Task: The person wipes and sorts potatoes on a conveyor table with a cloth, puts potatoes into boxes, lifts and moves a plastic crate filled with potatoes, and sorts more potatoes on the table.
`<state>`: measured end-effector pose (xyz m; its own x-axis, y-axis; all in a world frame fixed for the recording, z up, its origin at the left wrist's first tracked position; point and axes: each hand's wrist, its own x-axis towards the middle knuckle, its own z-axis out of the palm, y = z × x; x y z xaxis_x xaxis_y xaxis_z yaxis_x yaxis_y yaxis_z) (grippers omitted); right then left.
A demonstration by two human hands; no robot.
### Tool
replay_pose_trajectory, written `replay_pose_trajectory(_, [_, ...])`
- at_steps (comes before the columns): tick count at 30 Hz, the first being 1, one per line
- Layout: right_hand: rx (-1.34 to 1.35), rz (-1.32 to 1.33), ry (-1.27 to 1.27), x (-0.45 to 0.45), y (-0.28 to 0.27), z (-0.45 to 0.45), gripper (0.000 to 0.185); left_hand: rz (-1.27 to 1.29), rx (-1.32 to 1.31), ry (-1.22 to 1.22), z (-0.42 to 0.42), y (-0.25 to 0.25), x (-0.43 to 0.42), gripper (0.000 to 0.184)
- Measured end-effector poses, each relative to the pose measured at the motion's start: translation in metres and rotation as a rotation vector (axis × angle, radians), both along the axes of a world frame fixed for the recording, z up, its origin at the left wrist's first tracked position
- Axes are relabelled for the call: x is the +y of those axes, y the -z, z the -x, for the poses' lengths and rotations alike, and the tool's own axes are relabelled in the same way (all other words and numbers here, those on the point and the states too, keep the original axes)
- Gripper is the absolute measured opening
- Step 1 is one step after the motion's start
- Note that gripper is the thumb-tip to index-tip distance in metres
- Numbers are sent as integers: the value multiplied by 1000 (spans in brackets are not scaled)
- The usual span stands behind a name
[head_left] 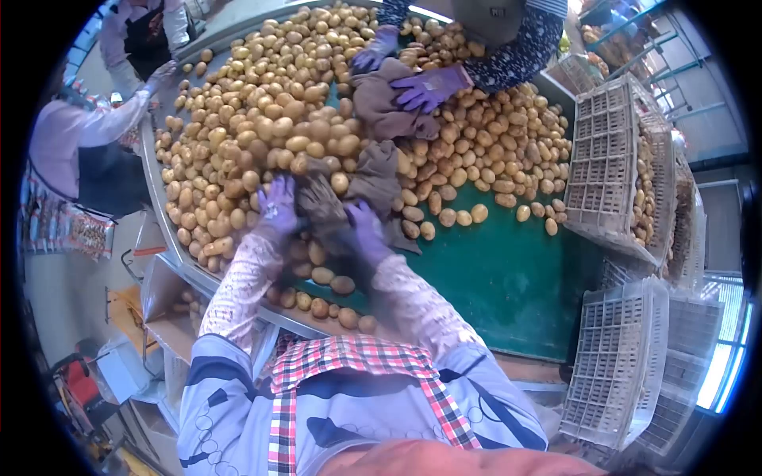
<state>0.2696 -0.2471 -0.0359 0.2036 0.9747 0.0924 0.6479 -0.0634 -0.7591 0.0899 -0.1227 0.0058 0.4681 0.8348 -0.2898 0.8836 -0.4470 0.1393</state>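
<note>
My left hand (278,209), in a purple glove, lies on the potatoes at the left edge of a grey-brown cloth (376,176), fingers stretched forward and apart. My right hand (368,235), gloved alike and slightly blurred, has its fingers closed on the near part of that cloth; some fingertips are hidden. Beneath and around both hands spreads a large heap of potatoes (262,127). Across the table, a co-worker's purple-gloved hand (432,87) presses on another bunched brown cloth (385,103), and their other gloved hand (376,51) rests near it.
The potatoes lie on a green-topped table (500,293) with a metal rim. Plastic crates (601,159) stand at the right, one holding potatoes, with an upright crate (615,357) nearer me. Another person (95,135) stands at the left rim. Cardboard boxes (163,289) sit at lower left.
</note>
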Motion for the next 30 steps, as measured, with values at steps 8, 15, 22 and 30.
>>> replay_pose_trajectory(8, [918, -214, 311, -133, -146, -67, 43, -30, -388, 190, 54, -37, -147, 69])
replay_pose_trajectory(15, [247, 310, 127, -155, -24, -32, 26, -132, -43, -42, 85, -18, -118, 76])
replay_pose_trajectory(22, [80, 335, -65, -27, -75, 64, 29, -189, -142, -37, 58, -27, -41, 80])
replay_pose_trajectory(30, [410, 183, -123, 64, -97, -13, 34, -207, -195, -99, 69, -6, -55, 74])
